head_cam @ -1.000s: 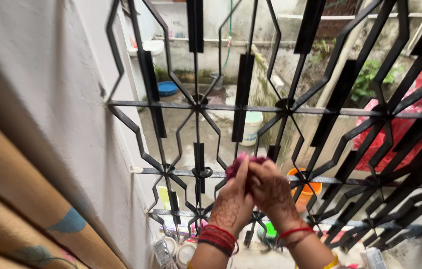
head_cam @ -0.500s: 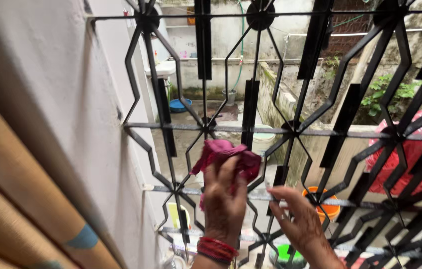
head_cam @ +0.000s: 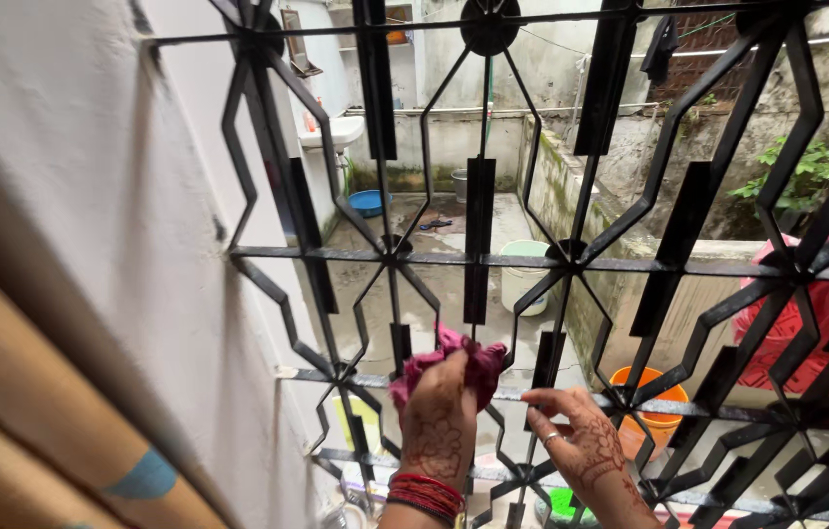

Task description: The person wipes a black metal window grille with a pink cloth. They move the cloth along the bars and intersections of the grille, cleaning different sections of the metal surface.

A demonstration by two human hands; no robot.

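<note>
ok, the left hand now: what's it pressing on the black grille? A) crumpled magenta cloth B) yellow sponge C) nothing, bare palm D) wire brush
A: the left hand bunches a crumpled magenta cloth against the black window grille, fingers wrapped into the fabric.

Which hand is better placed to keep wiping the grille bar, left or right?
Left, probably. The left hand already grips the magenta cloth against the black window grille. The right hand is bare, fingers resting on the lower horizontal bar beside it.
</note>
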